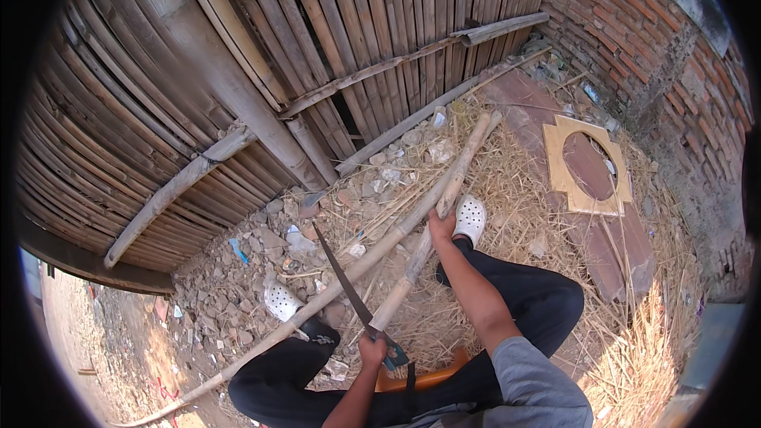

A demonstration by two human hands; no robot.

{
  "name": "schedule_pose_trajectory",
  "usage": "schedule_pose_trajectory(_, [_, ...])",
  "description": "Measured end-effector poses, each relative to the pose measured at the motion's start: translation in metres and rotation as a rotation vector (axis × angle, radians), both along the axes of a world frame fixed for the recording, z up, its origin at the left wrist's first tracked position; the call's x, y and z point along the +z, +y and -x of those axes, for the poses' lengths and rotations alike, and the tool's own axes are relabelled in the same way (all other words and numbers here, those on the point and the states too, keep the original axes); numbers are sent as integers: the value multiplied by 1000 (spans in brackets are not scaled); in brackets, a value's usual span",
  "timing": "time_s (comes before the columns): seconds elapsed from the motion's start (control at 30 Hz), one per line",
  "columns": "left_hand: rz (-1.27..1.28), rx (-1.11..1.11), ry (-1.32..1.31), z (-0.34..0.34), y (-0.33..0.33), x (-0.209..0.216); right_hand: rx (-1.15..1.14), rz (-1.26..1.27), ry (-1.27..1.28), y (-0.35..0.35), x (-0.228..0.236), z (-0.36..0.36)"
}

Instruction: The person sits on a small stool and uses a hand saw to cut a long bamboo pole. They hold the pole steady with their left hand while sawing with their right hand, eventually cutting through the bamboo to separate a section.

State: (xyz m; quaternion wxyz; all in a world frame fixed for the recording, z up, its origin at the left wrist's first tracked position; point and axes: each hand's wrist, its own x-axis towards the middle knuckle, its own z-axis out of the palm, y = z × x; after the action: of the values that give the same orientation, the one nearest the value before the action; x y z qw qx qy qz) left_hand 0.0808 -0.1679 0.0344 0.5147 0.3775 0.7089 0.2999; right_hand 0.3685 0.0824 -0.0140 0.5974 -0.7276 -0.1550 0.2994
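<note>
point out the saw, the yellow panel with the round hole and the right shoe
saw [346,280]: head view, middle of its blade
yellow panel [554,162]: head view, left side of its frame, beside the hole
right shoe [470,220]: head view, its white upper

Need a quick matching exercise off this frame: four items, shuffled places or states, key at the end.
Column 1
1. Handsaw
2. Shorter bamboo pole
3. Tan board with a round cut-out
4. Perforated clogs

Column 2
A. White, worn on the feet
B. Gripped by the right hand
C. Lying on the reddish-brown slab
D. Held in the left hand

Pairs: 1-D, 2-B, 3-C, 4-A
</note>
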Motion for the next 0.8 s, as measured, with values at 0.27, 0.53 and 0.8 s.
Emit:
schedule_pose_trajectory(0.27, [81, 0, -64, -12, 3, -8, -158, -89, -269, 42, -26, -35])
schedule_pose_trajectory(0.53, [87, 11, -59, -12, 4, -14, -139, 297, -254, 74, -30, -45])
schedule_pose_trajectory(0.8, [-44, -78, 128, 4, -5, -39, -119, 443, -120, 91, -5, -31])
